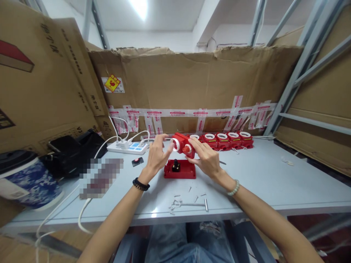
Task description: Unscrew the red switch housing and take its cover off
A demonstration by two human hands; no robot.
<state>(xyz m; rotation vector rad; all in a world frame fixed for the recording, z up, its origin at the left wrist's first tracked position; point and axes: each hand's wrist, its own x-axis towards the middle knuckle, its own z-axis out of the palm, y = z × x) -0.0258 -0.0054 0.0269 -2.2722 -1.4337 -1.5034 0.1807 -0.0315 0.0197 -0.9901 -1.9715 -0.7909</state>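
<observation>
A red plastic housing cover [182, 141] with a white ring and a small red knob is held tilted above the table. My right hand [207, 157] grips its right side, thumb underneath and fingers on top. At its left end, my left hand [158, 155] is curled with the thumb against the white ring; part of its grip is hidden. Just below sits an open red base [186, 170] with a black switch block [176, 166] inside, at its left. Nearer me lie several loose screws [190, 189] and a metal T-handle wrench [192, 205].
Several red housings with white rings [222, 140] stand in a row at the back. A white power strip [128, 147] with cables and a small dark piece with a red button [137, 161] lie left. A blue patterned bucket [33, 182] stands far left. Cardboard [178, 84] walls the back.
</observation>
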